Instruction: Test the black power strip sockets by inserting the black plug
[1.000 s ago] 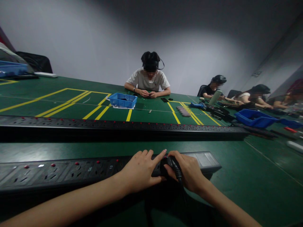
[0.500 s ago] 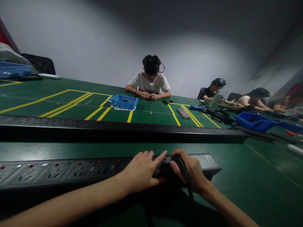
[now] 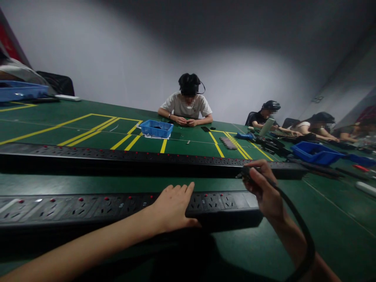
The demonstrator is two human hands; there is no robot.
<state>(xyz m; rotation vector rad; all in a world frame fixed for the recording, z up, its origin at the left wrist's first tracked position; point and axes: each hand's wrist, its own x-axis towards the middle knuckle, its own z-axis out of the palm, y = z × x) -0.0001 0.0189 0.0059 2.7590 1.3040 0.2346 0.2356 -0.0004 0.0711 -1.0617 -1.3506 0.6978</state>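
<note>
Plug (image 3: 244, 172), partly hidden, is clamped in the right hand (image 3: 266, 192); on the green counter (image 3: 326, 227), the power strip (image 3: 96, 209) is overlaid by the spread left hand (image 3: 173, 207).

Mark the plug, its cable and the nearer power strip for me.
Plug (image 3: 246, 172): head view, on its dark body, behind the pins.
Cable (image 3: 306, 231): head view, on the outer bend of its curve.
Nearer power strip (image 3: 122, 207): head view, on its socket face, left of the forearm's wrist end.

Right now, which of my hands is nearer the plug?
Right. The right hand grips the plug; the left hand rests on the nearer power strip, left of the plug.
</note>
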